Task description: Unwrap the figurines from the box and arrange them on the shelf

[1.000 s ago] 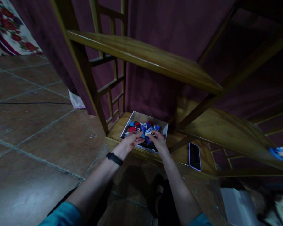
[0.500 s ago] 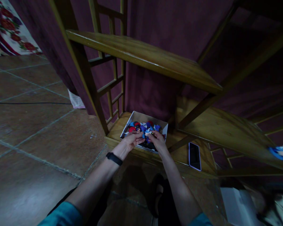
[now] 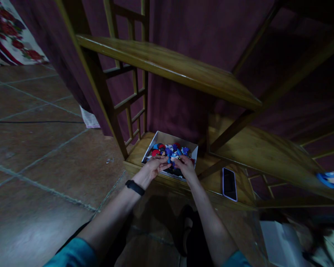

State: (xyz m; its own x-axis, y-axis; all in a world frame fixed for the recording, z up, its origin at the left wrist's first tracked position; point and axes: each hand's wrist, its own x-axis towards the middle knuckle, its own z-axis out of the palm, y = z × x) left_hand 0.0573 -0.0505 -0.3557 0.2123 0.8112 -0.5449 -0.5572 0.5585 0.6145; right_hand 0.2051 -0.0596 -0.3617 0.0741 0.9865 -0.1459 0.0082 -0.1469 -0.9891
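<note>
Item: a white-and-blue figure (image 3: 174, 157), located above the heap of small toys (image 3: 156, 152) in an open box (image 3: 190, 145) on the lower shelf (image 3: 135, 155). Grip: the right hand (image 3: 186, 165) appears to pinch the figure at its right side between thumb and fingers; the left hand (image 3: 156, 166) lies at its left with fingers extended, and whether these pinch cannot be told.

Risks, as judged: a fingertip hold on so small a piece could slip, dropping it among similarly coloured toys. Fingers snagging a neighbouring toy could disturb the heap. Wrists pressing the box's front wall could tilt or shift it, as it sits near the shelf's front edge. Dim light aggravates misjudged contact.
</note>
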